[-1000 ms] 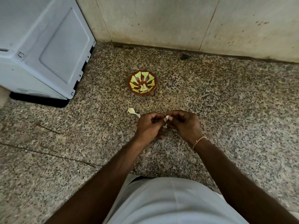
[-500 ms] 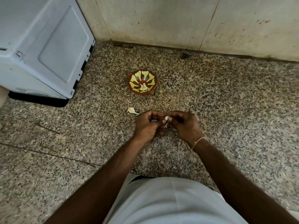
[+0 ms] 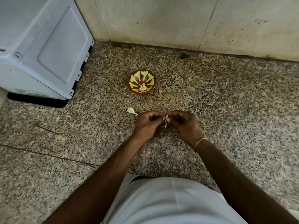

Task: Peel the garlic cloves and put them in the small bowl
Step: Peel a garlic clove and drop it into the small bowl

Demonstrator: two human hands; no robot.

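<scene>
Garlic clove (image 3: 166,118) is pinched between left hand (image 3: 146,125) and right hand (image 3: 184,125), fingers curled; another clove (image 3: 131,110) lies nearby. Small bowl (image 3: 142,81) holds peeled pieces.

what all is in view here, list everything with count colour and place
small bowl: one, red-brown with yellow-green pattern, on the counter ahead of the hands
peeled cloves: count unclear, pale, inside the bowl
garlic clove on the counter: one, white, unpeeled, just left of the left hand
garlic clove in the hands: one, whitish, pinched between both hands
appliance: one, grey, upper left
counter: one, speckled granite, under everything
wall: beige tiles, behind the counter
wrist thread: one, pinkish, on the right wrist
left hand: pinches the clove
right hand: pinches the same clove
</scene>
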